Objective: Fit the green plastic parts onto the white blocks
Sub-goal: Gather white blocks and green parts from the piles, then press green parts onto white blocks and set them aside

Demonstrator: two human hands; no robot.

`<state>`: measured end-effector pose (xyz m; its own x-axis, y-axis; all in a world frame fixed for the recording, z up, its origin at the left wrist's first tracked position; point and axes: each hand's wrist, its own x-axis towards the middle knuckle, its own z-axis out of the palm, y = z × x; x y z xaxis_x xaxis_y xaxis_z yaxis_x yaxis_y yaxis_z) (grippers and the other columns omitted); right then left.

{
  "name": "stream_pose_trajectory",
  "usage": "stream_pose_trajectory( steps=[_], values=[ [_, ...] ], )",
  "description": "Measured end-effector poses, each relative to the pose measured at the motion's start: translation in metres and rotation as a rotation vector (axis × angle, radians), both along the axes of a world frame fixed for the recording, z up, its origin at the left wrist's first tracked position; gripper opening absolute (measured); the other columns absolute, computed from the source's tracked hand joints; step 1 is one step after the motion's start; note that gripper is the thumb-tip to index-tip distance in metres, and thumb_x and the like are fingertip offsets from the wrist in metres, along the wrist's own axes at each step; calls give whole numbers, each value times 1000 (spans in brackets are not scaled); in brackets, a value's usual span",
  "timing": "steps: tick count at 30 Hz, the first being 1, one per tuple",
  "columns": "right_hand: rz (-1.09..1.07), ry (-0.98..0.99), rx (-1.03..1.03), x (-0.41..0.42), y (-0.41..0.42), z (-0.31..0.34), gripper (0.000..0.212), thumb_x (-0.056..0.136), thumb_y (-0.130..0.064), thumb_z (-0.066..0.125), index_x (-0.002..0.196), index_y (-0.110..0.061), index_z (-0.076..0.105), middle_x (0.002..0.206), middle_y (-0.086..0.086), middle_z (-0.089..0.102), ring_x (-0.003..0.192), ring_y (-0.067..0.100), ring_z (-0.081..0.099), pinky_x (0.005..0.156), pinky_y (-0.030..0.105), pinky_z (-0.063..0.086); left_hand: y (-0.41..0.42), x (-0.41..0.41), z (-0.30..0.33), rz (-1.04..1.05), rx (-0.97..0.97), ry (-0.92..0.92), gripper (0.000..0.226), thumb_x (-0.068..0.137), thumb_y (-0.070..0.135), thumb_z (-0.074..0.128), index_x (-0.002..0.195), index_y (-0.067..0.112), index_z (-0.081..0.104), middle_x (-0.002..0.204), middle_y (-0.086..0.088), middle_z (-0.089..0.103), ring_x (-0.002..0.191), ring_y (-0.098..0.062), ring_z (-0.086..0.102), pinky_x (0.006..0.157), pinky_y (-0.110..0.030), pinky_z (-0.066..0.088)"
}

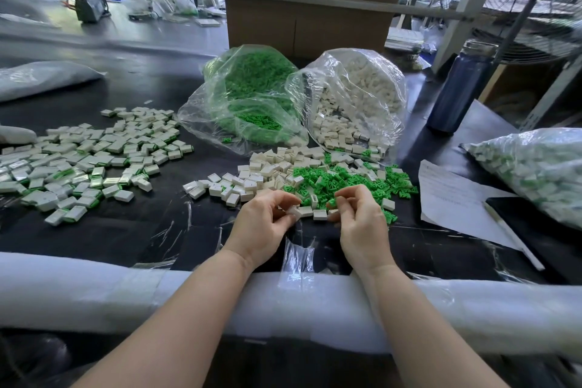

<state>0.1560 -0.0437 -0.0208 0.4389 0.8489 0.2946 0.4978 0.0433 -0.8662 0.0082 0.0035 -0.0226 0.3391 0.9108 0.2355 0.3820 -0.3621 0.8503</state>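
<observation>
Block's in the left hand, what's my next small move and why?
Probably bring the hands together: the left hand pinches a small white plastic block, and the right hand seems to pinch a green part just beside it, not yet fitted.

Black worktable [132,230], cardboard boxes [315,19] behind

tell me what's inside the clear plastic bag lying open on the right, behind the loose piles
The clear plastic bag holds small white plastic blocks, some spilling from its mouth onto the black table. Crinkled film and the top blocks hide whatever lies deeper.
</observation>
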Motion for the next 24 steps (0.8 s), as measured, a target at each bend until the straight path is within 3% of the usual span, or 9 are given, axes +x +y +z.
stream_pose_trajectory(
  steps=[6, 14, 24],
  values=[
    [149, 95, -21, 1, -1, 3, 26, 79, -3, 70, 78, -26, 58, 75, -7, 63, 69, 5, 60, 67, 16, 51, -1, -1, 3, -49, -153, -126, 17, 80, 6, 68, 85, 21, 63, 93, -11, 67, 84, -22, 68, 86, -33, 54],
    [198, 163, -31, 2, -2, 5, 27, 76, 3, 71, 75, -23, 65, 75, -4, 67, 70, 6, 63, 68, 14, 51, -1, -1, 4, -82, -206, -210, 17, 80, 3, 68, 84, 19, 62, 81, -6, 67, 81, -27, 68, 80, -29, 56],
    [218, 207, -12, 2, -2, 3, 22, 77, 2, 70, 78, -19, 66, 77, -2, 68, 71, 4, 64, 69, 13, 50, -1, -2, 6, -103, -171, -183, 18, 78, 3, 69, 82, 19, 65, 82, -3, 66, 72, -10, 64, 72, -18, 54]
  ],
)
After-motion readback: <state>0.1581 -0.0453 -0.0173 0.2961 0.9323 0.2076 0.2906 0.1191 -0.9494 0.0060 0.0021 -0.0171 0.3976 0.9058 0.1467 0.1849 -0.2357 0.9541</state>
